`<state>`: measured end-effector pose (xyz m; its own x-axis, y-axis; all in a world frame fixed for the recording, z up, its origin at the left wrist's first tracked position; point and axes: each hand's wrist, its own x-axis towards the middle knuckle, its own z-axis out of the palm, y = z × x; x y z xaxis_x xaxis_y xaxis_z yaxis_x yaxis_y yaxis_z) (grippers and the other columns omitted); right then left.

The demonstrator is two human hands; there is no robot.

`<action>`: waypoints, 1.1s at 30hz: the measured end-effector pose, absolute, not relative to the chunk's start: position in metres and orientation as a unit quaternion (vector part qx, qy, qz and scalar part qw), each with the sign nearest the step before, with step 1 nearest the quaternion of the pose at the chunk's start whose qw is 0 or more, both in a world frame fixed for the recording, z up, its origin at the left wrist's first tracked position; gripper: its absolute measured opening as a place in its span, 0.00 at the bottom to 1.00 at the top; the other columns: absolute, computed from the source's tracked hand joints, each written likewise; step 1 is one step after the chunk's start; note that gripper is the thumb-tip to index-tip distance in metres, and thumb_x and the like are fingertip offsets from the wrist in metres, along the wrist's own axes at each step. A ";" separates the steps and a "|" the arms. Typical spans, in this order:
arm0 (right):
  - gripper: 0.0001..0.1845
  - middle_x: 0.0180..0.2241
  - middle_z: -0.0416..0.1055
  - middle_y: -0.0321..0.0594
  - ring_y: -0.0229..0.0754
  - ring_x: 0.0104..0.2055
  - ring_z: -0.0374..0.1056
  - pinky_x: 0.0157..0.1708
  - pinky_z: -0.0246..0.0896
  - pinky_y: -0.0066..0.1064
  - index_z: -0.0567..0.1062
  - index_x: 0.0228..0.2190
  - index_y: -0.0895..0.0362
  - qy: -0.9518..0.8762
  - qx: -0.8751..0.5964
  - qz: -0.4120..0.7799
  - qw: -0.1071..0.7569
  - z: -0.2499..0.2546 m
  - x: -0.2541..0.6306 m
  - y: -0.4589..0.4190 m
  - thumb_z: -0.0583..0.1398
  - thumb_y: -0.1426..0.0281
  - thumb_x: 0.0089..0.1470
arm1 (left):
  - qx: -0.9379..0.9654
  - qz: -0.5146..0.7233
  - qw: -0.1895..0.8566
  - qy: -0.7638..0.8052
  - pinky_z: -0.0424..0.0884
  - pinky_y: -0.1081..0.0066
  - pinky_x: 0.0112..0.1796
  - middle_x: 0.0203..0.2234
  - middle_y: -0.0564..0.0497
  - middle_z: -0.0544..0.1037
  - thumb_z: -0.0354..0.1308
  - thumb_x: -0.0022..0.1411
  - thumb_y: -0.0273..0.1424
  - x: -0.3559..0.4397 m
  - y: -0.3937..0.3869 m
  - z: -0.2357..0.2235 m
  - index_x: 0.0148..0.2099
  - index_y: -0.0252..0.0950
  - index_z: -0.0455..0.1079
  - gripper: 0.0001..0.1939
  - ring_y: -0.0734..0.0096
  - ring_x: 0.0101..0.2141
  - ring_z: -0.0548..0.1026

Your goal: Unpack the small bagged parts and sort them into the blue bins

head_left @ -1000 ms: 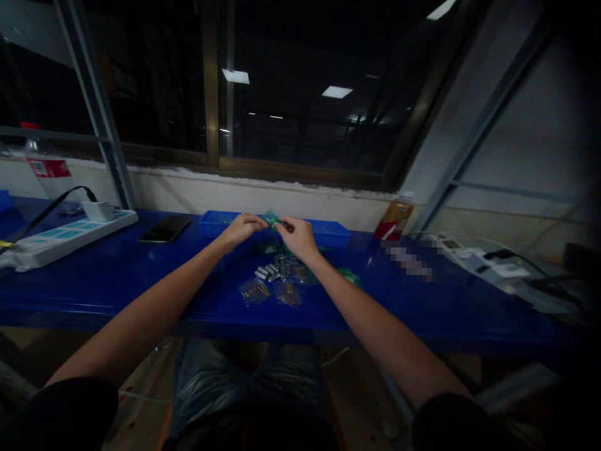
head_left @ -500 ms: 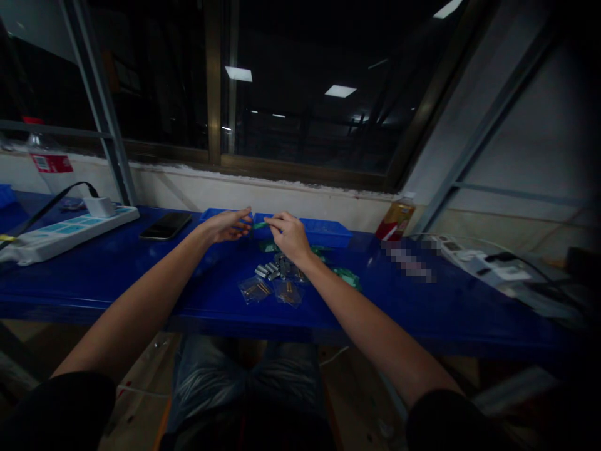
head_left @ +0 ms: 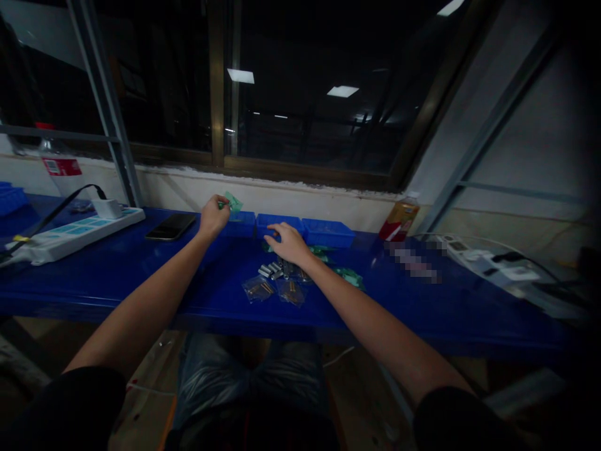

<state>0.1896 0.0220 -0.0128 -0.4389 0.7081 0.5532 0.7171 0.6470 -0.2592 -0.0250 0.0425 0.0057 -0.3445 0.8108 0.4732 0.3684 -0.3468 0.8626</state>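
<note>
Raised over the far edge of the table, my left hand [head_left: 215,215] is closed on a small green plastic bag [head_left: 235,202], which sticks up from the fingertips. My right hand [head_left: 290,243] hovers in front of the blue bins [head_left: 327,233], thumb and fingers apart, with nothing visible in it. Beneath it lie several silver metal cylinders [head_left: 271,270], partly covered by the hand and wrist. Two clear bags [head_left: 258,289] with brass-coloured pins rest nearer the front edge. More green bags [head_left: 350,277] lie beside the right forearm.
On the blue table [head_left: 206,300], a phone [head_left: 170,227] and a white power strip [head_left: 79,235] sit at the left, near a red-labelled bottle [head_left: 61,166]. At the right stand a drink bottle [head_left: 399,219] and a second power strip [head_left: 483,266]. A window wall closes off the back.
My hands were close together at the green bag. Now the left has moved up and left with the bag, and the right has let go, dropping slightly with its fingers spread.
</note>
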 end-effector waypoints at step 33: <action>0.08 0.26 0.68 0.37 0.35 0.24 0.63 0.27 0.59 0.28 0.70 0.32 0.59 -0.745 -0.424 0.221 0.466 -0.015 0.187 0.039 0.54 0.71 0.49 | 0.770 0.449 0.017 0.454 0.59 0.73 0.29 0.26 0.48 0.71 0.54 0.55 0.31 0.021 0.035 -0.006 0.35 0.32 0.67 0.06 0.69 0.26 0.68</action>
